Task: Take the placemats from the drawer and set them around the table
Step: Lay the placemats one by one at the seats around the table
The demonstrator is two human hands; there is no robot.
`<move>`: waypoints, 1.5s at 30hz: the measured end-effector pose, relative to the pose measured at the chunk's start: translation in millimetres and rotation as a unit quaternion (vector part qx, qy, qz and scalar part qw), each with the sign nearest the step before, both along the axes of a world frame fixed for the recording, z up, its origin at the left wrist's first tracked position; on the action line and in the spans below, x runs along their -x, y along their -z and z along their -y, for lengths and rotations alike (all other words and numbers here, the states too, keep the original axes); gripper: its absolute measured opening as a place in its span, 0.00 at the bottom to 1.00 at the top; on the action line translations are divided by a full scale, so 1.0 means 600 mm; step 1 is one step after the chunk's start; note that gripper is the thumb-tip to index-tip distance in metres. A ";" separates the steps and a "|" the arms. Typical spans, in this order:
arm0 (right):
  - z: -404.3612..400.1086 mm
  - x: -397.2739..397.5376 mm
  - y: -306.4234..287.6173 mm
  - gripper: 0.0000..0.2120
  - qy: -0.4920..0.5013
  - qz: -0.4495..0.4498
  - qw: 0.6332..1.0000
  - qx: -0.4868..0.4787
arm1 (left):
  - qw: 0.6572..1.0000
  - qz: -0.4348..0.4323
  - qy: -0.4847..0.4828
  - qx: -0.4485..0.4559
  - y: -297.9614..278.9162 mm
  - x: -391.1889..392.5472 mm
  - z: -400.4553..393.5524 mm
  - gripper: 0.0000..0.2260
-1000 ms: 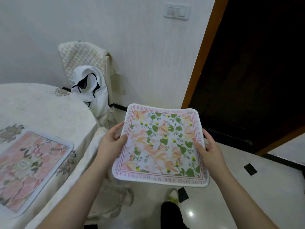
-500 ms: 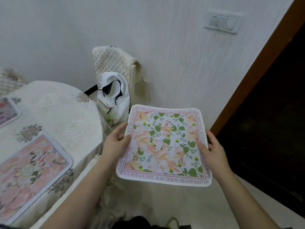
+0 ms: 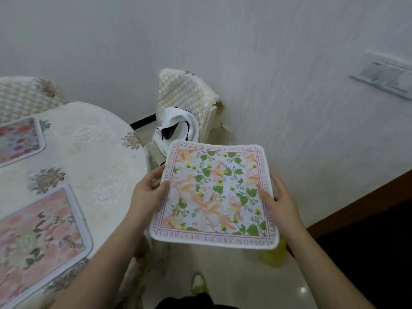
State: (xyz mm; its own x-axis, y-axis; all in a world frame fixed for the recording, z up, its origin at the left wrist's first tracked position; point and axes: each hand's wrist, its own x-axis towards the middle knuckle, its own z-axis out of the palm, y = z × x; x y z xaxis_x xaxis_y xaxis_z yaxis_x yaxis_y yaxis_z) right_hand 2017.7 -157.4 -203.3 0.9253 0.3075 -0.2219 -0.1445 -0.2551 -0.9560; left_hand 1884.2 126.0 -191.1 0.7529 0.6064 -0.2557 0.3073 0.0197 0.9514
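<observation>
I hold a square placemat [image 3: 215,195] with orange flowers, green leaves and a lettered border flat in the air, to the right of the table. My left hand [image 3: 148,192] grips its left edge, thumb on top. At the right edge, my right hand [image 3: 278,201] grips it the same way. Two pink floral placemats lie on the round table [image 3: 93,157] with its cream cloth: one near placemat [image 3: 38,241] at the lower left, one far placemat [image 3: 19,140] at the left edge.
A quilted chair [image 3: 185,94] with a white and black bag [image 3: 178,130] on it stands against the wall beyond the held mat. Another quilted chair back [image 3: 24,97] shows behind the table. A dark doorway [image 3: 367,241] lies to the right.
The view has swung left and closer to the table; the doorway has slid to the right edge and a second mat has come into sight. Both hands keep their grip on the held placemat.
</observation>
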 end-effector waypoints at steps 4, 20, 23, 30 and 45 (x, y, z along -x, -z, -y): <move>-0.063 -0.067 -0.011 0.26 -0.026 -0.003 1.000 -0.002 | 0.999 -0.004 -0.034 0.002 0.000 -0.047 -0.058 0.19; -0.303 -0.323 0.018 0.26 -0.175 -0.033 0.984 -0.023 | 0.984 -0.021 -0.175 -0.023 0.020 -0.175 -0.216 0.18; -0.351 -0.384 0.029 0.27 -0.215 -0.036 0.976 -0.016 | 0.977 -0.026 -0.211 -0.026 0.022 -0.206 -0.236 0.18; -0.479 -0.468 0.029 0.24 -0.322 -0.036 0.946 -0.008 | 0.946 -0.023 -0.325 -0.004 0.031 -0.223 -0.268 0.18; -0.809 -0.383 0.055 0.24 -0.510 -0.044 0.858 0.036 | 0.851 -0.024 -0.522 0.052 0.085 -0.070 -0.365 0.18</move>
